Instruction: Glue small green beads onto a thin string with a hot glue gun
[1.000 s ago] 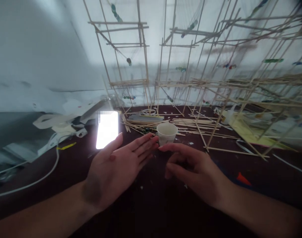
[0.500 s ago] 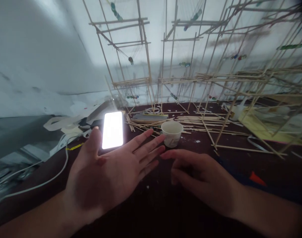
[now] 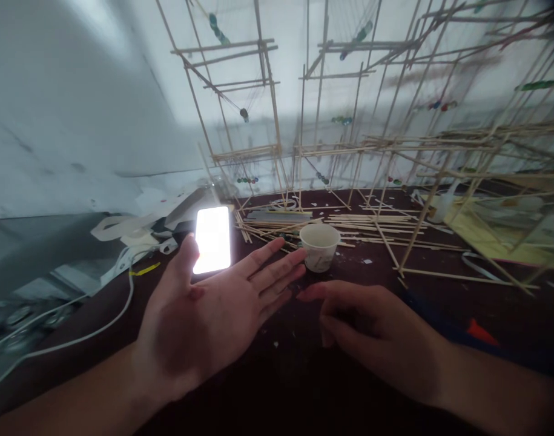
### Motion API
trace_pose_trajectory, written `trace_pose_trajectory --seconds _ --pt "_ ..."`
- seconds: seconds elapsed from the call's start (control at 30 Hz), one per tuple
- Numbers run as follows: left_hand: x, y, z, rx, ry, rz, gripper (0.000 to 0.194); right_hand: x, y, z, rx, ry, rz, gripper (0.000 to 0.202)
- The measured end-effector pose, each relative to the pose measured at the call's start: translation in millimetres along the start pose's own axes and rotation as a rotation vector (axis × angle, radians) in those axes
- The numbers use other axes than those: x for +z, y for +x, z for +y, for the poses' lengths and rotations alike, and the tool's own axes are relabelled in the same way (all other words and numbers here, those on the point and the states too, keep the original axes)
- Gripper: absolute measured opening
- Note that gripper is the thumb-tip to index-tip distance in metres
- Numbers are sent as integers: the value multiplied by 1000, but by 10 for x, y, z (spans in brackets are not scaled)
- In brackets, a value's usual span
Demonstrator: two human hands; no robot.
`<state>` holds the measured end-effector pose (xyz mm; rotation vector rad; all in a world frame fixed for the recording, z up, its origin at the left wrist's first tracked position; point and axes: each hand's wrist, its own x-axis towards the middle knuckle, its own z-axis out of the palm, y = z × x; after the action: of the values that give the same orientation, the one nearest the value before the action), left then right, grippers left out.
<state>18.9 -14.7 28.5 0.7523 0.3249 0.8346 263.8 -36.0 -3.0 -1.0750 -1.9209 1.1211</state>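
Spreading wider than a second before, the fingers of the bare left hand held nothing above the dark maroon surface; the work therefore seemed paused. Beside it, the bare right hand extended its index finger; whether its curled ones hid something, I could not tell. Behind the left fingertips, contact unclear, an off-white round cup stood upright, well short of the far edge. Toward the left edge glowed a white rectangular screen; toward the far, thin wooden sticks lay.
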Motion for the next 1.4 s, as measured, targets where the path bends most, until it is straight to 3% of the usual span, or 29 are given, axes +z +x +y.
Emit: trace_pose_trajectory --seconds 0.27,0.57,0.8,0.97,1.1,1.17,1.27,1.4 --pt "-46 -47 9 -30 23 9 101 25 -13 26 -35 -50 16 31" --pt "-107 -81 67 -52 167 -128 107 8 -1 -12 -104 -46 8 29" --pt "-85 -99 32 -42 236 -107 111 -9 -5 -11 -115 4 -20 29" --pt "-39 -76 142 -27 130 -81 109 -19 -21 33 -71 30 -77 31" --pt "-24 -60 194 -11 204 -68 110 11 -12 54 -74 48 -85 29" --pt "-41 -47 149 51 337 -5 94 24 -6 40 -68 51 -54 27" --pt "-49 -32 -2 94 561 139 50 26 1 -6 -46 99 -31 28" --pt "37 -28 -216 -39 710 234 30 12 17 -58 -60 196 2 33"
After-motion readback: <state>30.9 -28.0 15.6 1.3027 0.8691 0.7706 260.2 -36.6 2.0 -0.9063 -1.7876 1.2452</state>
